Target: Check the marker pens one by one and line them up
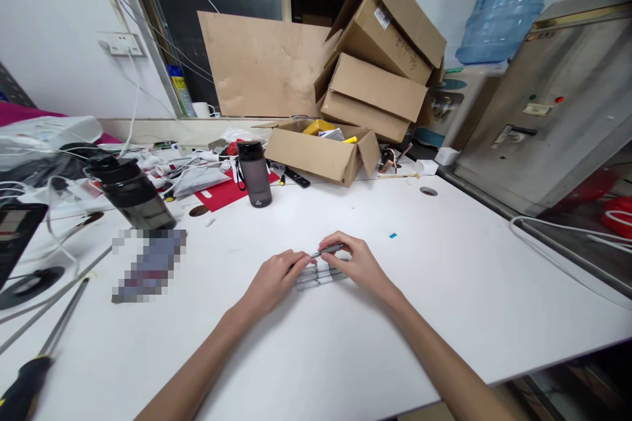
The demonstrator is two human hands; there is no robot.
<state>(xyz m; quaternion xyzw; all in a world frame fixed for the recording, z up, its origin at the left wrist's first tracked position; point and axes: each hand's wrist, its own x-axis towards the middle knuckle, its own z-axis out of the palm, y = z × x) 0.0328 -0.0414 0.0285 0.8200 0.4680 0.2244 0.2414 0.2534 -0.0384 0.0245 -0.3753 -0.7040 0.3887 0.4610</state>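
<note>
Several grey pens (320,274) lie side by side on the white table (444,276) between my hands. My right hand (356,259) pinches one grey pen (328,250) by its right part, just above the row. My left hand (276,277) rests at the left ends of the pens, fingers curled and touching them.
A smoky water bottle (254,172) stands behind the hands. An open cardboard box (320,151) and stacked boxes (380,59) sit at the back. A dark shaker cup (131,192), cables and clutter fill the left. A screwdriver (29,375) lies near left. A small blue scrap (393,235) lies right.
</note>
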